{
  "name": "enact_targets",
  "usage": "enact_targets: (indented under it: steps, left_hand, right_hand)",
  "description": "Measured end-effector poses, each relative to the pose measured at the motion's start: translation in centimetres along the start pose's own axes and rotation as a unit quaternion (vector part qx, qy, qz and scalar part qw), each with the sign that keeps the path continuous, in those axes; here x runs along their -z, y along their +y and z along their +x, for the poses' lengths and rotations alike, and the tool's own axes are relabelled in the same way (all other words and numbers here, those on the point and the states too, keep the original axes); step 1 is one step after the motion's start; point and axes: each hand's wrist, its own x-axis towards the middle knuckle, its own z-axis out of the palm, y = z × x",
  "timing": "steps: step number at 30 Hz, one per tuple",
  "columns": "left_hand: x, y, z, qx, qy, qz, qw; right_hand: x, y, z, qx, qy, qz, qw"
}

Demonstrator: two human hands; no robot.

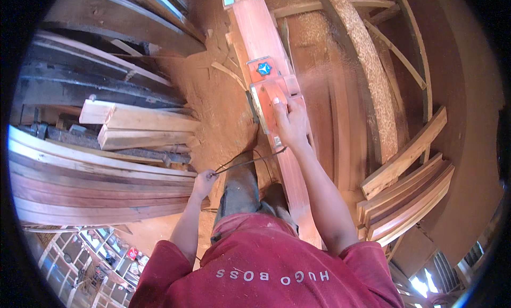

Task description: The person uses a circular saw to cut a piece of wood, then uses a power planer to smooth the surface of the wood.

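Observation:
A reddish wooden plank (257, 26) runs lengthwise away from me, slightly right of centre. On top of it sits an electric hand planer (260, 101) with a dusty reddish body and a blue star-shaped knob at its front. My right hand (293, 123) is wrapped round the planer's rear handle, its thumb along the top. A dark power cord (246, 162) leaves the back of the planer and stretches across my legs. Out to the left, my left hand (203, 183) is closed on this cord, holding it off to the side of the plank.
Long stacked boards (106, 193) lie at left, with shorter pale timber blocks (146, 130) beyond them. More planks (410, 196) are piled at right, near a curved beam covered in shavings (362, 58). Sawdust covers the floor (205, 90).

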Motion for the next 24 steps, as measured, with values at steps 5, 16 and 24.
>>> enact_targets:
  steps: [5,16,24]
  left_hand:
    - [1.2,2.3,3.9,0.037,-0.021,-0.034,0.999]
    - [2.1,8.5,9.5,0.004,-0.027,-0.107,0.994]
    - [2.1,13.5,8.7,0.003,0.004,-0.279,0.96]
  right_hand:
    - [-2.2,-3.1,8.4,0.002,0.01,-0.006,1.0]
    - [-6.3,-8.9,23.8,0.098,0.049,-0.049,0.993]
    - [-7.7,-12.8,30.8,0.091,0.095,-0.034,0.991]
